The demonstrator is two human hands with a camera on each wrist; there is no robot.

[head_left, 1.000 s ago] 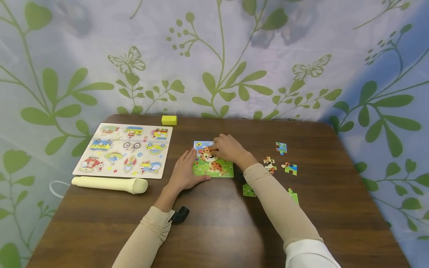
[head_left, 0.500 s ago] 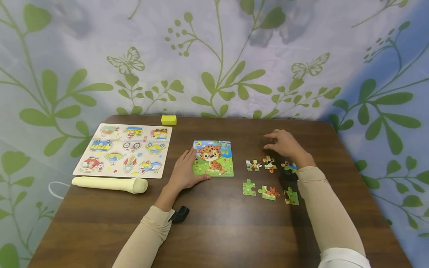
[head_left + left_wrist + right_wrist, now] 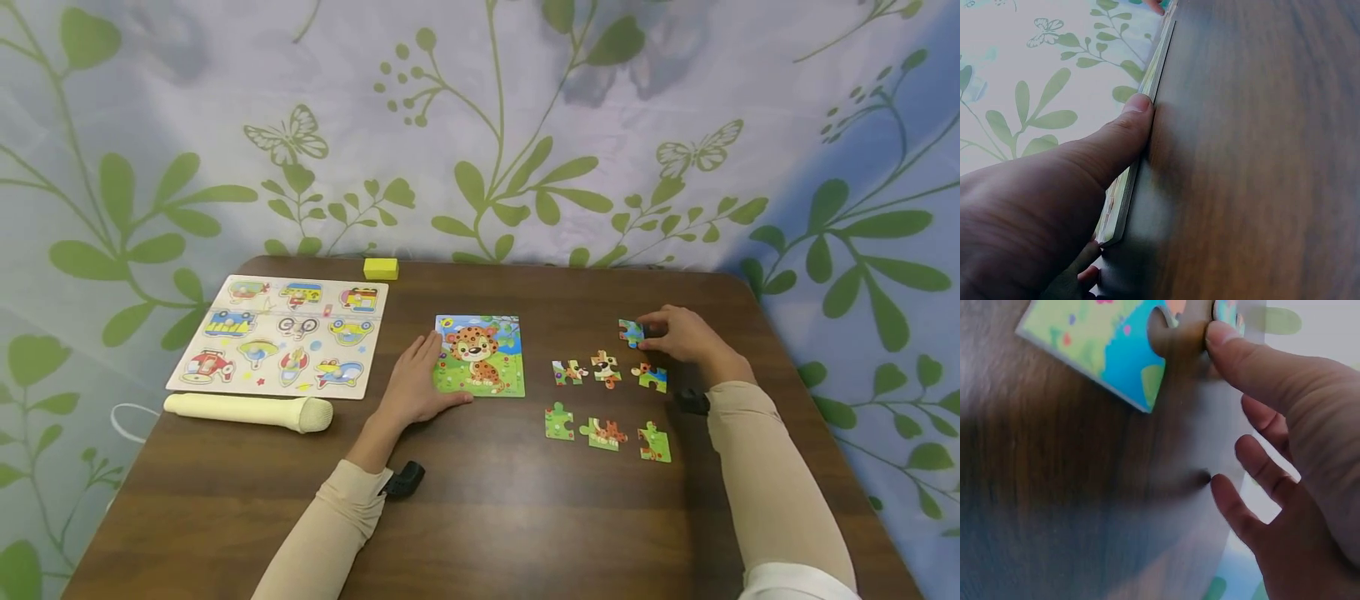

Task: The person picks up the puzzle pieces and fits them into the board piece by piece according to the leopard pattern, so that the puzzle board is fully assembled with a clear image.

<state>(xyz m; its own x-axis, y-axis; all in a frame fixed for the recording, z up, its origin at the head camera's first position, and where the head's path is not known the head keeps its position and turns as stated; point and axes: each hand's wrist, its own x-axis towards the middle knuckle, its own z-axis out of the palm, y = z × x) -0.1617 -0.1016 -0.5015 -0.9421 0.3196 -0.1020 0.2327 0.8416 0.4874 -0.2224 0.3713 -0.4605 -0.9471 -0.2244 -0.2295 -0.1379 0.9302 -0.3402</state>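
Note:
My left hand (image 3: pixel 408 383) rests on the table at the lower left of a square puzzle board (image 3: pixel 491 367) with a spotted leopard picture. Its fingers lie along the left edge; the thumb touches the bottom edge, as the left wrist view shows (image 3: pixel 1085 162). At the far right, my right hand (image 3: pixel 686 335) pinches a blue and green jigsaw piece (image 3: pixel 631 332) between thumb and forefinger. In the right wrist view the thumb meets that piece (image 3: pixel 1227 310), which is mostly cut off by the frame, and the other fingers are spread apart.
Several jigsaw pieces lie in two rows, among them a blue-orange one (image 3: pixel 651 377) and a green one (image 3: pixel 558 422). At left are a vehicle peg puzzle (image 3: pixel 273 346), a cream microphone (image 3: pixel 240 410) and a yellow block (image 3: pixel 381 268). A patterned cloth (image 3: pixel 480 125) hangs behind.
My right hand has left the leopard board, moved right across the table and taken hold of the blue and green jigsaw piece. My left hand has stayed at the board.

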